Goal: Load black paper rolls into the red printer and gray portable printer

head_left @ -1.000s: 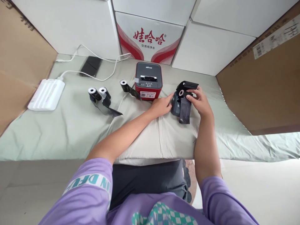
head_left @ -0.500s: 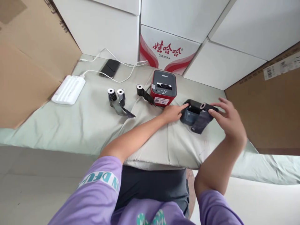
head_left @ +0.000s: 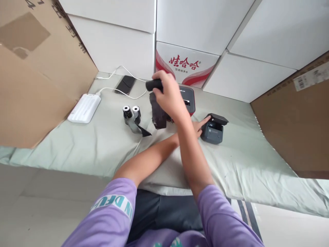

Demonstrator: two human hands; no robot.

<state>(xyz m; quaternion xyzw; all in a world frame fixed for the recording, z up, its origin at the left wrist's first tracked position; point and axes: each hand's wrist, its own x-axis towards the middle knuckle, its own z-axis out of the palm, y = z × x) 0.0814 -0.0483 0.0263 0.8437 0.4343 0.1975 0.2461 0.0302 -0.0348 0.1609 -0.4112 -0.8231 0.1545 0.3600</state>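
My right hand [head_left: 170, 96] crosses over my left arm. It is closed on a black paper roll [head_left: 153, 84], from which a loose black strip hangs. Behind the hand stands a red and dark grey label printer [head_left: 189, 93], partly covered. My left hand [head_left: 197, 127] has its index finger stretched to the raised lid [head_left: 218, 119] of a small dark blue-grey printer [head_left: 212, 134]. The finger touches the lid near its left corner, and the compartment beneath gapes. Two upright paper rolls, a black one [head_left: 126, 112] and a pale one [head_left: 136, 111], stand left with dark strips trailing.
A white power bank [head_left: 84, 108] with a white cable [head_left: 113, 88] lies at the left near a black phone [head_left: 125, 84]. Cardboard boxes flank the cloth-covered surface [head_left: 108, 147] on the left [head_left: 51, 85] and right [head_left: 295, 127]. White cartons [head_left: 187, 67] line the back.
My right hand has carried the black roll leftward from the small printer to before the red one. It now hides the third roll there. My left finger stays at the lid.
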